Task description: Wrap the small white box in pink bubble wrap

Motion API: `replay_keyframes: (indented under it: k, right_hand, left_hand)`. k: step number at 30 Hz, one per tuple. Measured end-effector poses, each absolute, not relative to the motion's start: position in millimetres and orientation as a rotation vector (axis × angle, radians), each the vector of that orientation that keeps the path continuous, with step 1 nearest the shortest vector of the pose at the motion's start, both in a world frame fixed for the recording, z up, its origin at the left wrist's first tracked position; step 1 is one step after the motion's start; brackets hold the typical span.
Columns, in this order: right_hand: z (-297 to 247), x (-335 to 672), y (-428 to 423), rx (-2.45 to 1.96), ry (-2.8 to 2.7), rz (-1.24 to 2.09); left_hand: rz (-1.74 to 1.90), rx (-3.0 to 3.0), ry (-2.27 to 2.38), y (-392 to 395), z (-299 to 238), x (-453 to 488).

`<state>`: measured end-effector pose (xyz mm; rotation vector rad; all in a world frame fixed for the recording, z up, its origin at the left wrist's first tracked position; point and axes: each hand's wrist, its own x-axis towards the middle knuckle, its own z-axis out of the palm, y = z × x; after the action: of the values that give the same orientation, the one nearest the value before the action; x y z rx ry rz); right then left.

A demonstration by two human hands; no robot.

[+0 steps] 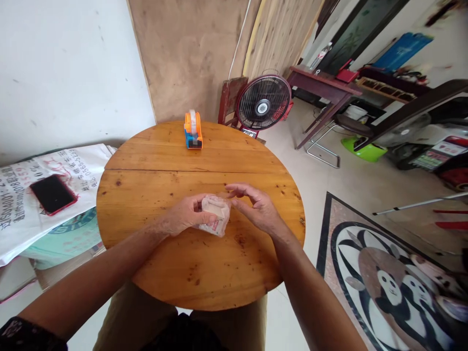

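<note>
A small boxy packet in clear plastic wrap [218,214], pale with a bit of red print, is gripped in my left hand [188,213] over the middle of the round wooden table [175,268]. My left thumb lies across its face. Close by on the right, my right hand [254,207] has its fingers apart, the tips near the packet's upper right edge. Whether those tips touch the plastic I cannot tell. Toward the table's far edge stands an orange and blue tape dispenser [193,130] with a roll of clear tape.
A fan [263,103] stands behind the table on the right. A phone [53,194] lies on white printed sacks [87,168] at the left. Farther right are a dark red desk [321,80], a chair [353,124] and a panda-patterned floor panel [369,263].
</note>
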<state>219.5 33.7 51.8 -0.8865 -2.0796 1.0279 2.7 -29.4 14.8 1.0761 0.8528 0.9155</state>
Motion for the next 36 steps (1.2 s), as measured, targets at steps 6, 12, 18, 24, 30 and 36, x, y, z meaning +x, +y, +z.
replay_keyframes:
  k: [6, 12, 18, 24, 30, 36]
  right_hand:
    - [61.3, 216.5, 35.4, -0.918, -2.128, 1.027]
    - [55.1, 205.1, 41.2, -1.003, -1.919, 1.377]
    - [48.0, 199.7, 45.9, -1.037, -1.596, 1.746]
    - [40.5, 200.6, 49.3, -1.056, -1.464, 1.934]
    - [40.9, 206.9, 45.3, -0.935, -1.516, 1.850]
    - [41.7, 213.2, 39.8, -0.831, -1.592, 1.637]
  left_hand:
    - [0.869, 1.152, 0.795, -32.6, 19.7, 2.4]
    - [0.826, 1.198, 0.810, -35.1, 23.7, 5.1]
    - [0.785, 1.263, 0.814, -38.1, 24.1, 6.3]
    - [0.711, 1.240, 0.809, -36.9, 22.0, 5.0]
    - [0.691, 1.219, 0.747, -35.4, 23.7, 2.9]
    - [0.693, 1.189, 0.742, -36.8, 22.5, 1.6]
